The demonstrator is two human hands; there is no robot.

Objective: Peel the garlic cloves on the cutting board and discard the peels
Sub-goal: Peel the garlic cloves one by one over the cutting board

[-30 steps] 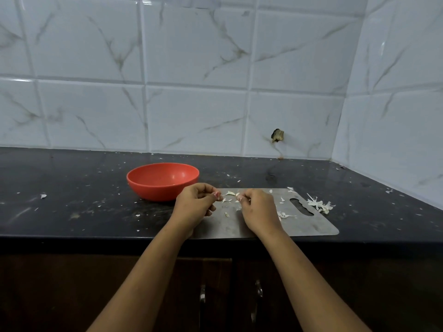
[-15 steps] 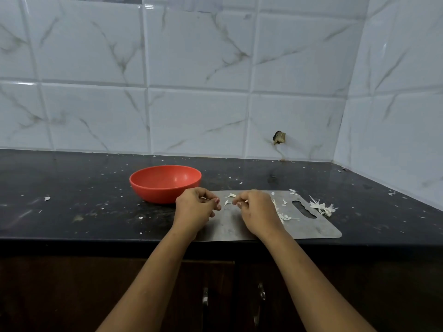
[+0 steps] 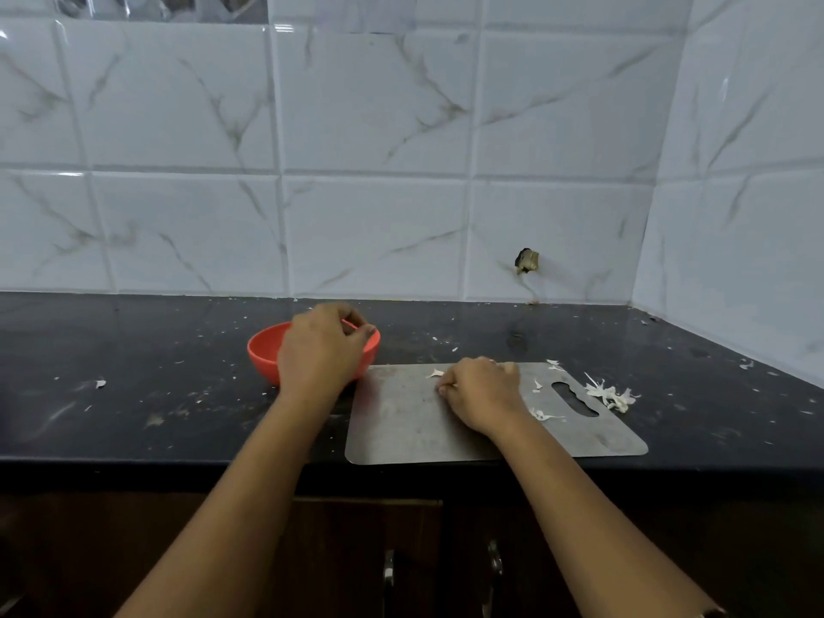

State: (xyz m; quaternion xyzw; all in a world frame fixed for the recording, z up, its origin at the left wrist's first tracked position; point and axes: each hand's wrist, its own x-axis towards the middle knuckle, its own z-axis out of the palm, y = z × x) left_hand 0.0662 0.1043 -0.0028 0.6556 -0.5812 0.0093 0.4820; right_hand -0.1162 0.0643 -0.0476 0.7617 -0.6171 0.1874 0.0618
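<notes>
Left hand (image 3: 321,350) hangs over the round orange plastic bowl (image 3: 263,355), back of hand to the camera, fingers curled in with the tips bunched above the bowl's far rim. Cannot tell what, if anything, is pinched there; the fingertips hide it.

Right hand (image 3: 482,394) rests on the flat grey metal cutting board (image 3: 401,423), about mid-board, fingers curled under and knuckles facing left. A pale speck shows at the fingertips, too small to tell whether it is peel or clove, so the grip's contents are unclear.

A loose white garlic peel scrap (image 3: 434,373) lies on the board just beyond the right hand's knuckles, apart from them. More thin white peel shreds (image 3: 546,414) lie on the board just right of the right wrist, near the handle slot (image 3: 575,399). A small pile of white peels (image 3: 610,394) sits off the board's right edge on the black stone countertop (image 3: 133,350).

The bowl stands just left of the board's far left corner. The hands are well apart.
</notes>
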